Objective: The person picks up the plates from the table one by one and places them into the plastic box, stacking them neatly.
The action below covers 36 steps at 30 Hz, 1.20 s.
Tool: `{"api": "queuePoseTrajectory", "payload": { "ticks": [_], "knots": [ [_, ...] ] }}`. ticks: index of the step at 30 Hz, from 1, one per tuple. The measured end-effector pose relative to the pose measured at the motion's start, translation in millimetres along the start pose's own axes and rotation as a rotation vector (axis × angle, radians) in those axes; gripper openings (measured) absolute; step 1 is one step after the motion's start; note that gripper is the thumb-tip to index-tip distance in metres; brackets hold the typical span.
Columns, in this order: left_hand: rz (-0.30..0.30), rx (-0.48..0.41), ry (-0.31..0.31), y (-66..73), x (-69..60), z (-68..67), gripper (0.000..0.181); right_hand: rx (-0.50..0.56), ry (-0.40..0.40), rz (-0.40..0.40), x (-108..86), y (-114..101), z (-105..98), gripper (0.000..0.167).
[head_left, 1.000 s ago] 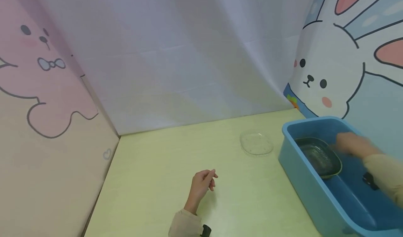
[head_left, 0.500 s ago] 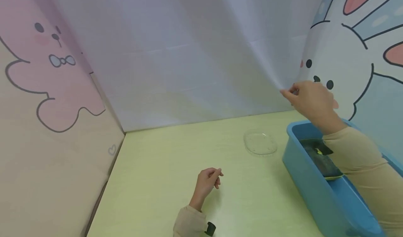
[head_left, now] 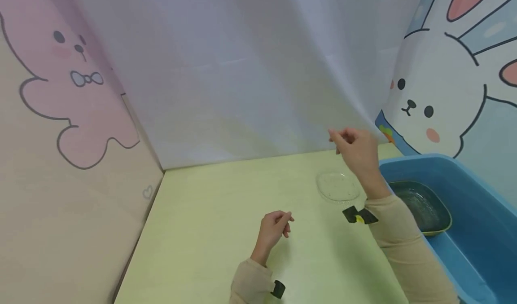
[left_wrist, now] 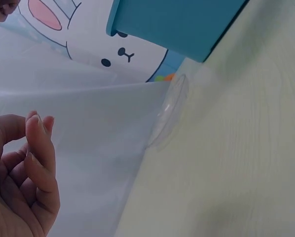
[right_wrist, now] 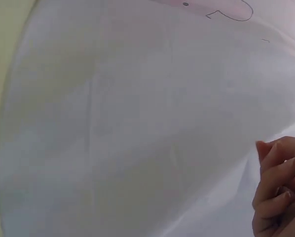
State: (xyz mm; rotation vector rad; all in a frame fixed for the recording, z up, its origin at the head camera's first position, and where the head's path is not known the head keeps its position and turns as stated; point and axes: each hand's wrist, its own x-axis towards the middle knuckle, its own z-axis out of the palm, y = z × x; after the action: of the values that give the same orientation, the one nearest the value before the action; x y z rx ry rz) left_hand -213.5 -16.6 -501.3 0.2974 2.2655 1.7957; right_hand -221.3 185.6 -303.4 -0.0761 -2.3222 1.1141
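Observation:
My right hand (head_left: 357,153) is up in the air above and behind a clear plastic tray (head_left: 338,187), not touching it. Its fingers bend loosely towards the thumb, and nothing shows between them in the right wrist view. Low over the table, my left hand (head_left: 272,232) hangs with loosely curled fingers; in the left wrist view that hand (left_wrist: 31,182) also holds nothing visible. A dark green dish with a light rim (head_left: 422,207) lies inside the blue bin (head_left: 438,160), partly covered by my right sleeve.
The blue bin stands at the right edge of the pale yellow-green table (head_left: 218,196). A white sheet (head_left: 242,93) closes off the back. Printed walls with a pink animal (head_left: 97,111) and a white rabbit (head_left: 436,93) flank the sides.
My right hand has come up out of the bin and swung left to above the clear tray. The left hand has barely moved. The whole view has shifted slightly.

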Motion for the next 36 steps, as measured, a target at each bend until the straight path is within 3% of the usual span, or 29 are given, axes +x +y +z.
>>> {"api": "queuePoseTrajectory", "payload": {
  "ticks": [5,8,12,16,21,26,31,36],
  "knots": [
    [0.002,-0.014,-0.01,-7.8,8.1,11.4,0.03,0.103,0.056,0.044,-39.0,51.5,30.4,0.03],
    [0.003,-0.022,-0.03,-8.6,11.1,17.0,0.033,0.127,0.074,0.178,-66.6,86.2,46.4,0.03],
    [-0.013,-0.013,-0.059,-12.5,14.0,25.1,0.032,0.096,0.014,0.41,-102.7,129.5,57.3,0.033],
    [-0.021,0.003,-0.071,-16.2,16.3,33.0,0.028,0.039,-0.044,0.495,-125.9,158.3,59.3,0.037],
    [-0.018,0.009,-0.086,-16.7,19.6,42.6,0.028,-0.006,-0.058,0.503,-142.8,175.4,55.2,0.039],
    [-0.044,0.044,-0.092,-17.1,28.7,52.7,0.029,-0.049,-0.111,0.523,-152.6,179.2,53.8,0.038],
    [-0.114,0.091,-0.083,-14.5,53.9,71.7,0.028,-0.127,-0.187,0.57,-155.6,176.2,50.1,0.035],
    [-0.215,0.144,-0.02,-8.8,80.6,91.0,0.028,-0.17,-0.269,0.595,-161.4,174.2,45.1,0.036]
  ]
}}
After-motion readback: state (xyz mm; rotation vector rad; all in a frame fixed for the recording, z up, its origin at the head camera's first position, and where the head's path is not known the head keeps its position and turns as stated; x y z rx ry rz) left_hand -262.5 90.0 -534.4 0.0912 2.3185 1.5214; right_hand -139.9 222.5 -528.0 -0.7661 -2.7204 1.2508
